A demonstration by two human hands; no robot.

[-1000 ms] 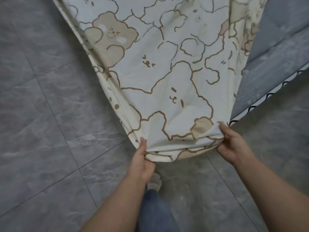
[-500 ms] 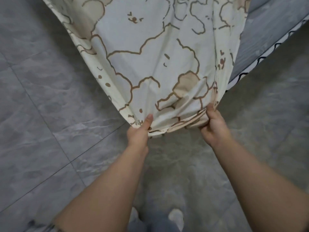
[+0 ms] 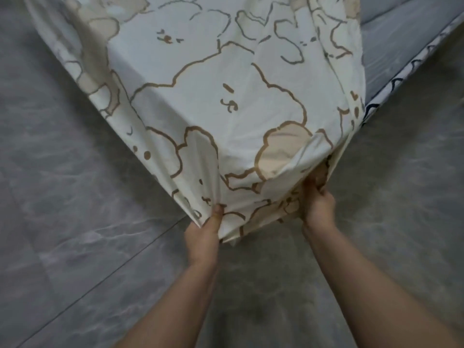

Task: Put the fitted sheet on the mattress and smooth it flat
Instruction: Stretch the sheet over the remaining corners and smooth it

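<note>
- Your left hand (image 3: 204,228) is clamped on the hem of the fitted sheet (image 3: 213,104), thumb pressed into the fold at about 6 o'clock of the draped corner. Your right hand (image 3: 317,197) has its fingers curled up under the hem at roughly 4 o'clock, closed on bunched cloth.
- The sheet hangs over the corner of the mattress (image 3: 401,41). Bare grey mattress top and its patterned edge band (image 3: 391,84) show only at 2 o'clock.
- Whether the hem is below the mattress's underside cannot be told; the sheet hides it. If it isn't, I'd expect the corner to spring back up when you let go.
- The right hand holds a thick wad. Tucked in like that, it would likely leave ridges running toward 12 o'clock that smoothing won't clear.
- Pulling harder with one hand than the other could skew the corner seam off the mattress corner.
- The hem hangs close to the tiled floor (image 3: 75,222), so slack cloth may drag there.
</note>
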